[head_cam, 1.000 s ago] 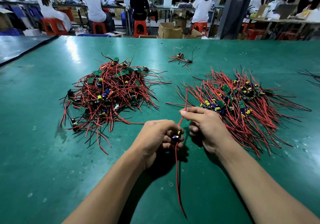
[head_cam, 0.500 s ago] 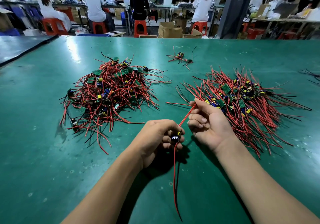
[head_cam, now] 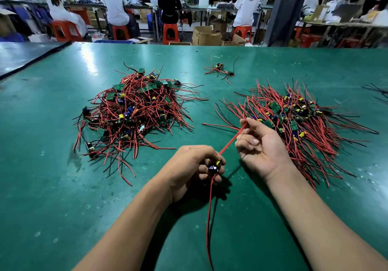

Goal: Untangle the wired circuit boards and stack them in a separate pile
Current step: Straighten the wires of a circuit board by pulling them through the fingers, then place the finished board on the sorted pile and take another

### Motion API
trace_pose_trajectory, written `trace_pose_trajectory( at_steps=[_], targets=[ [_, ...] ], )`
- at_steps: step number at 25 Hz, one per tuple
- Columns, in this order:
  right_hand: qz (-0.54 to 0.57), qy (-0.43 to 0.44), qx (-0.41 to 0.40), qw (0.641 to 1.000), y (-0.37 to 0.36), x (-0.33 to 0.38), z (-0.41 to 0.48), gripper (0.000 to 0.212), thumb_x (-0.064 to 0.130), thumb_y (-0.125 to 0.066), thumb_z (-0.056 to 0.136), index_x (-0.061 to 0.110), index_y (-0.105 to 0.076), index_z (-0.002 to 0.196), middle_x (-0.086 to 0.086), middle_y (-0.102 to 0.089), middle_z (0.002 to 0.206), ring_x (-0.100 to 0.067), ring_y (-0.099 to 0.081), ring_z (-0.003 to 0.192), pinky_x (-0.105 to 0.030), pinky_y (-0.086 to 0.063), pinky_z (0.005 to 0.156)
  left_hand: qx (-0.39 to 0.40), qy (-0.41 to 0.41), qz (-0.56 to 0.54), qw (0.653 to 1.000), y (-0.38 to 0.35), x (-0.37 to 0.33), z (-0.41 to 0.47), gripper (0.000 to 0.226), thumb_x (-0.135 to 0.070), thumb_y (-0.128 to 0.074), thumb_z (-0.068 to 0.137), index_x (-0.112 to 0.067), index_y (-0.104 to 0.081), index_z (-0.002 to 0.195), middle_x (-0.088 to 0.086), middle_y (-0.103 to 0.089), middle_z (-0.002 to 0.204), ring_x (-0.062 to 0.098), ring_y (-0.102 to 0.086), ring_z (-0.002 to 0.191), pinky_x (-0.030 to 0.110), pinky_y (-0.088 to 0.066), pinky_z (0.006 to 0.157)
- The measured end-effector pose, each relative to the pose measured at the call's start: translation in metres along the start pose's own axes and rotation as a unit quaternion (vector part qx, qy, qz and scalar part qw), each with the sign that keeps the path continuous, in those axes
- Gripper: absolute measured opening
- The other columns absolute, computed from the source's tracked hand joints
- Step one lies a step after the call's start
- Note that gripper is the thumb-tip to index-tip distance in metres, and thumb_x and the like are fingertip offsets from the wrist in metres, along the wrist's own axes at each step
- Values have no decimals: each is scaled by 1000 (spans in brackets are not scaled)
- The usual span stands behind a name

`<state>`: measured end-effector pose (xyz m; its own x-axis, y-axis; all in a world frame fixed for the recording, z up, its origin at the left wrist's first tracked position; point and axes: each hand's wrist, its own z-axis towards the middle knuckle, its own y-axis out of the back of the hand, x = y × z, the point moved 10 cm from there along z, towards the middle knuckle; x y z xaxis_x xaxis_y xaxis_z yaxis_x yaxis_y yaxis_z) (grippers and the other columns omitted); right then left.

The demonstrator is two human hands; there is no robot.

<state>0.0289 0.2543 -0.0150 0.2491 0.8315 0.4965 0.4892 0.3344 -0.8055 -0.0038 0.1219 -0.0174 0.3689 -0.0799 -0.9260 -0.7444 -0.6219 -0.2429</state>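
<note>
Head view: left grip [head_cam: 195, 165] pinches a small circuit board [head_cam: 214, 168] above the bench [head_cam: 63, 186], mid-frame; right grip [head_cam: 262, 151] pinches its red wire [head_cam: 231, 139], taut toward 1 o'clock; tangled pile [head_cam: 134, 113] at 10 o'clock, fanned pile [head_cam: 304, 123] at 2.

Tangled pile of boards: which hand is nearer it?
Left. The left hand sits off the near right edge of the tangled pile, gripping a board; the right hand, pinching its wire, is farther right, by the sorted pile.

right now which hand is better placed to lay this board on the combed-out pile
Right, probably. The right hand pinches the board's red wire beside the right pile; the left hand grips the board farther off.
</note>
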Motion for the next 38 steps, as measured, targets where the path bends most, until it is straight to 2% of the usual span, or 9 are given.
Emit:
trace_pose_trajectory(
  at_steps=[9,14,20,23,27,28,32,36,38],
  targets=[
    [-61,49,-29,997,6,6,0,22,26,-57,99,5,-63,94,5,-47,61,-2,-33,35,-13,-28,36,-1,4,-40,999,3,3,4,20,-10,-60,88,-5,-71,73,15,-67,68,22,-63,52,26,-54,51],
    [-153,79,-51,984,9,11,-3,39,39,-62,94,4,-66,110,3,-53,66,-4,-33,40,-15,-29,40,-14,23,-109,994,3,3,8,61,-56,-40,95,-1,-62,108,22,-70,101,31,-72,77,35,-61,65],
    [-246,131,-38,960,3,18,-7,29,40,-63,94,12,-69,103,6,-55,71,-5,-36,43,-17,-31,41,-14,39,-144,989,5,4,8,72,-67,-32,92,-4,-59,111,23,-66,109,33,-68,86,40,-60,70],
    [-435,238,1,868,-17,21,-17,16,34,-70,91,19,-70,95,10,-64,76,-4,-50,54,-18,-40,52,-16,31,-152,988,8,5,10,76,-71,-32,90,-6,-59,119,19,-68,102,33,-69,85,43,-59,73],
    [-694,346,96,624,-49,-3,-36,33,27,-74,79,25,-70,112,8,-61,98,-1,-57,88,-12,-43,81,-16,19,-168,986,10,4,12,78,-72,-31,89,-9,-55,130,17,-63,113,32,-63,96,46,-52,89],
    [-718,350,114,591,-52,-9,-37,38,20,-72,79,24,-68,116,8,-58,102,-1,-56,95,-12,-41,86,-20,15,-173,985,11,4,13,79,-72,-31,89,-9,-55,131,16,-62,116,33,-60,101,47,-50,92],
    [-689,432,21,582,-50,23,-46,38,-2,-65,84,16,-69,118,1,-59,109,-1,-56,98,-13,-42,91,-34,-4,-182,983,14,3,14,72,-70,-31,91,-12,-54,128,13,-67,123,32,-67,107,51,-54,90],
    [-718,479,-225,453,-26,81,-63,44,13,-70,87,13,-63,130,-10,-57,132,-31,-48,123,-43,-37,106,-37,0,-169,985,14,4,16,71,-64,-30,95,-5,-59,122,20,-65,122,33,-69,103,45,-58,82],
    [-729,498,-210,421,-31,75,-64,40,16,-71,86,11,-67,126,-11,-59,131,-33,-49,123,-42,-37,107,-32,0,-161,986,12,5,16,69,-60,-30,97,-2,-61,117,22,-66,120,32,-70,100,42,-58,80]
  ],
)
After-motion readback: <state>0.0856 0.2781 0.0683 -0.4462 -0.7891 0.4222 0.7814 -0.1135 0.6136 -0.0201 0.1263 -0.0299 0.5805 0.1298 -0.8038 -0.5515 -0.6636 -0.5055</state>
